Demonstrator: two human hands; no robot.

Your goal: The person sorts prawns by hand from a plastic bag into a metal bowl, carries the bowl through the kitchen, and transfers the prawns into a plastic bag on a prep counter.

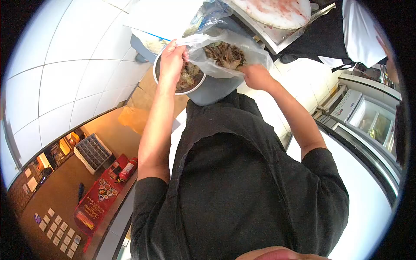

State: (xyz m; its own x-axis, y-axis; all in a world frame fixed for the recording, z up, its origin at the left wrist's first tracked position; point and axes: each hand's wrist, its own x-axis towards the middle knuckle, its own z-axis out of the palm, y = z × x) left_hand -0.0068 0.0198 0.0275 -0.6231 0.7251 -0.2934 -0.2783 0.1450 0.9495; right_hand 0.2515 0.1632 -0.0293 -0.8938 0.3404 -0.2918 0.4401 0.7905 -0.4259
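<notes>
My left grip [174,60] is clenched on one edge of a plastic bag [255,47], and my right grip [258,78] is closed on the near edge at the other end, so the bag hangs stretched between the two. Inside it, just beside my right grip, sits a brown, stringy clump [227,55] (shellfish, perhaps, but the view is too coarse for me to swear to it). Directly below my left grip stands a white-rimmed bucket [190,91], with similar brown stuff [189,78] in it. Under the bag, between my grips, shows a grey plastic surface [212,94]. Beyond my right grip, farther from me, lies a round white board [277,12] smeared with red. To the right of that same grip is another person's dark apron [323,41], and well apart on that side, a glass-fronted cabinet [370,117].
</notes>
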